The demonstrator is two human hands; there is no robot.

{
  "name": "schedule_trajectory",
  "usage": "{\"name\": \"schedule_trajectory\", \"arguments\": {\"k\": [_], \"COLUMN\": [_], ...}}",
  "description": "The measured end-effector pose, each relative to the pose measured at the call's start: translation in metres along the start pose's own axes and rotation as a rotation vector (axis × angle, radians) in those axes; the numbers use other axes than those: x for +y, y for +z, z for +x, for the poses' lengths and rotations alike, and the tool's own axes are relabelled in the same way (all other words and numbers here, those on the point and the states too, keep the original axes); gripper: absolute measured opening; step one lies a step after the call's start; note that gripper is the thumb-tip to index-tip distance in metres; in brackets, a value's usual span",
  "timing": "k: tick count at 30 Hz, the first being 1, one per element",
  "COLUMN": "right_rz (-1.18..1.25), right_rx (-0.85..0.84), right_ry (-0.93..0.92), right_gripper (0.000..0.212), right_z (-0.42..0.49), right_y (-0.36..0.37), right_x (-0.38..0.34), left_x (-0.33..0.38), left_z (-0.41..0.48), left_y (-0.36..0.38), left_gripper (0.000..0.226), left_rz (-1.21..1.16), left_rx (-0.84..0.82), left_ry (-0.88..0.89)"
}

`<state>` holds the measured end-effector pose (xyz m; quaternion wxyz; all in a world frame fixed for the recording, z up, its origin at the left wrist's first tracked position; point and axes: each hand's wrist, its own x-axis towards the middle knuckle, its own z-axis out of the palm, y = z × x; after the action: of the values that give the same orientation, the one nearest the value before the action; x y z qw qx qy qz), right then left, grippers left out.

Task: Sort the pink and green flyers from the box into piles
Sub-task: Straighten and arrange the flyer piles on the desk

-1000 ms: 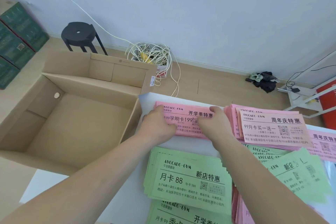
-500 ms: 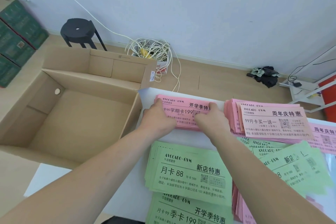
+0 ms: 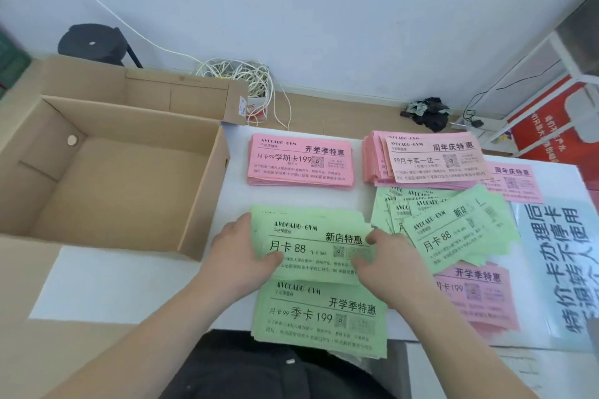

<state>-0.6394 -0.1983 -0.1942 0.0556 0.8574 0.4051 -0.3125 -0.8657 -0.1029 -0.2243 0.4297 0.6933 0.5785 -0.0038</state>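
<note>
A green flyer pile (image 3: 308, 241) lies in the middle of the white table (image 3: 129, 275). My left hand (image 3: 240, 256) grips its left edge with the thumb on top, and my right hand (image 3: 385, 259) grips its right edge. Just behind it sits a squared-up pink flyer pile (image 3: 299, 160), untouched. A second green pile (image 3: 321, 317) lies at the near edge. To the right are a loose pink pile (image 3: 431, 159), a fanned green pile (image 3: 453, 227) and another pink pile (image 3: 476, 295). The cardboard box (image 3: 207, 185) stands open on the left, and no flyers show inside it.
A large white sheet with blue writing (image 3: 564, 269) lies at the table's right edge. On the floor behind are a black stool (image 3: 94, 44), a tangle of white cable (image 3: 236, 76), a dark rag (image 3: 428, 112) and a red sign on a white rack (image 3: 551, 120).
Both hands have left the far pink pile, which now lies squared up, and have come back to take hold of the green pile nearer to me. The camera has tilted down.
</note>
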Motion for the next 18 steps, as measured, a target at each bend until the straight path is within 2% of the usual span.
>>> {"name": "schedule_trajectory", "arguments": {"k": [2,3,4,7,12,18], "right_rz": [-0.044,-0.038,-0.022,-0.003,0.102,0.201], "right_rx": [-0.027,-0.049,-0.061,-0.028,0.050,0.074], "right_ry": [0.014,0.016,0.020,0.025,-0.010,-0.029], "right_gripper": [0.065,0.073,0.082,0.093,0.080,0.077], "right_z": [-0.005,-0.006,-0.007,-0.004,0.000,0.010], "right_y": [0.004,0.008,0.011,0.020,0.033,0.038], "right_x": [0.001,0.001,0.001,0.000,-0.005,-0.015], "left_x": [-0.005,-0.007,-0.007,-0.004,-0.010,-0.011], "left_z": [-0.004,-0.005,-0.006,-0.004,0.002,0.005], "left_y": [0.007,0.011,0.014,0.024,0.026,0.029], "left_gripper": [0.116,0.132,0.138,0.131,0.114,0.103], "left_rz": [0.107,0.165,0.218,0.301,0.285,0.233], "left_rx": [-0.080,-0.119,-0.143,-0.078,-0.001,0.042], "left_ry": [0.031,0.038,0.050,0.089,0.101,0.093]}}
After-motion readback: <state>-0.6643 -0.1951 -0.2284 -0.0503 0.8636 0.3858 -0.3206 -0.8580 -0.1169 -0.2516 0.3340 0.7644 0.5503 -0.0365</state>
